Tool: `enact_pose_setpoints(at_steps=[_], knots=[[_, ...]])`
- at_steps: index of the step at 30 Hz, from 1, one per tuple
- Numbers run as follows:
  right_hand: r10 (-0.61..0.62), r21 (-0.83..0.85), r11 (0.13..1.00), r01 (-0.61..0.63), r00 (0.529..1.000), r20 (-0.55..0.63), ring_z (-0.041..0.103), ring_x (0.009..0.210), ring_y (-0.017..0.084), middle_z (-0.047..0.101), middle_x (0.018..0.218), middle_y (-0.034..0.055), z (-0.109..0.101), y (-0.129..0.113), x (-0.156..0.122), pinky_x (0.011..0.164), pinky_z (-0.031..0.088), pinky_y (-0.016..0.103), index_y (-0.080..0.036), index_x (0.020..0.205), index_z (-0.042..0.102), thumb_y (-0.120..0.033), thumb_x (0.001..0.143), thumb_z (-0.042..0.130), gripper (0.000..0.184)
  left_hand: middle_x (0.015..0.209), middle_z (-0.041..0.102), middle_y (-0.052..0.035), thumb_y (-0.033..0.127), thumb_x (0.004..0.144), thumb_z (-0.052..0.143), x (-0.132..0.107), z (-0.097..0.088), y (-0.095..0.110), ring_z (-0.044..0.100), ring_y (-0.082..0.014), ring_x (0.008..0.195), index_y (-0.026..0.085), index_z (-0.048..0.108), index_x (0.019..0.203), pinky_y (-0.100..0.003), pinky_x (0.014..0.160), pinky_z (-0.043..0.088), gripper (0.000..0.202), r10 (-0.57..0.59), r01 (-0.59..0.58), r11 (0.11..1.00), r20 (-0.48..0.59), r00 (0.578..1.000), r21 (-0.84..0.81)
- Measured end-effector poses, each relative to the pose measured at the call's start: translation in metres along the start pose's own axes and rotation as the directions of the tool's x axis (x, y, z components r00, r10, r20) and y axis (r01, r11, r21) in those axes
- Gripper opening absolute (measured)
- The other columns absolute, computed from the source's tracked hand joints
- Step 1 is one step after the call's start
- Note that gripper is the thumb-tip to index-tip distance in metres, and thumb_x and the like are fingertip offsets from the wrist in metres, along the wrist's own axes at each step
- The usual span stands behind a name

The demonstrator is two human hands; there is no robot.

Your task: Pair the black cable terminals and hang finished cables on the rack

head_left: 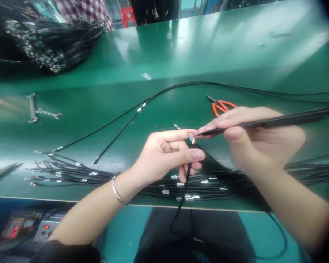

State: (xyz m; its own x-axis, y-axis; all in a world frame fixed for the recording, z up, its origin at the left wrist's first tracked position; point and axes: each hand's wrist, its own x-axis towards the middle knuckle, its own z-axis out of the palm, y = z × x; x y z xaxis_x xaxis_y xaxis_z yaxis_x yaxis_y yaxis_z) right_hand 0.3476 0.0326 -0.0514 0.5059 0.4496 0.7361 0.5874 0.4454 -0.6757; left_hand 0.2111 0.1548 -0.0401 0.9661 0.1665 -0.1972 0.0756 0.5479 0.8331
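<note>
My left hand (172,153) pinches a black cable (188,171) between thumb and fingers, just above the table. The cable's upper end carries a small metal connector (191,135) with several short coloured wires showing; it rests against my index fingertip. In my right hand (260,142) is a slim black pair of pointed tweezers (276,121), gripped like a pen. Their tip points left and meets or nearly touches the connector; I cannot tell which. From my left hand the cable hangs down past the table edge in a loop.
Many black cables (98,177) with metal ends lie along the near edge. Orange-handled pliers (220,106) lie beyond my right hand; two wrenches (33,107) lie left. A big cable bundle (68,47) sits back left. A person in a checked shirt (83,12) is across the green table (164,62).
</note>
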Motion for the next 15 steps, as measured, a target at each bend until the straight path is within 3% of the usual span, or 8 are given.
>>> enact_pose_setpoints(at_steps=[9, 12, 15], knots=[[-0.059, -0.024, 0.998, 0.06, 0.998, 0.034, 0.07, 0.075, 0.021, 0.073, 0.077, 0.0021, 0.0019, -0.0004, 0.0038, 0.065, 0.055, 0.035, -0.024, 0.088, 0.076, -0.013, 0.079, 0.073, 0.014, 0.067, 0.07, -0.0019, 0.031, 0.075, 0.082, -0.0018, -0.0018, 0.0003, 0.064, -0.0136, 0.05, 0.015, 0.07, 0.111, -0.019, 0.041, 0.053, 0.041, -0.011, 0.011, 0.996, 0.001, 1.0, 0.091], [0.017, -0.028, 1.0, -0.015, 0.997, 0.079, 0.07, 0.079, 0.021, 0.074, 0.08, 0.0005, 0.0009, -0.004, 0.0023, 0.067, 0.056, 0.035, -0.029, 0.091, 0.076, -0.016, 0.082, 0.072, 0.016, 0.067, 0.069, -0.0018, 0.031, 0.075, 0.081, -0.0017, -0.0029, -0.0004, 0.065, -0.014, 0.051, 0.016, 0.07, 0.112, -0.02, 0.041, 0.053, 0.041, -0.013, 0.012, 0.995, 0.006, 1.0, 0.096], [0.131, -0.03, 0.991, -0.13, 0.991, 0.038, 0.07, 0.08, 0.019, 0.073, 0.085, 0.0002, -0.0004, -0.0083, 0.0029, 0.067, 0.057, 0.034, -0.031, 0.092, 0.076, -0.025, 0.086, 0.071, 0.01, 0.067, 0.069, -0.0007, 0.029, 0.077, 0.081, -0.0019, -0.0028, -0.0006, 0.065, -0.014, 0.053, 0.018, 0.067, 0.117, -0.019, 0.042, 0.053, 0.044, -0.003, 0.001, 0.995, 0.021, 1.0, 0.102]])
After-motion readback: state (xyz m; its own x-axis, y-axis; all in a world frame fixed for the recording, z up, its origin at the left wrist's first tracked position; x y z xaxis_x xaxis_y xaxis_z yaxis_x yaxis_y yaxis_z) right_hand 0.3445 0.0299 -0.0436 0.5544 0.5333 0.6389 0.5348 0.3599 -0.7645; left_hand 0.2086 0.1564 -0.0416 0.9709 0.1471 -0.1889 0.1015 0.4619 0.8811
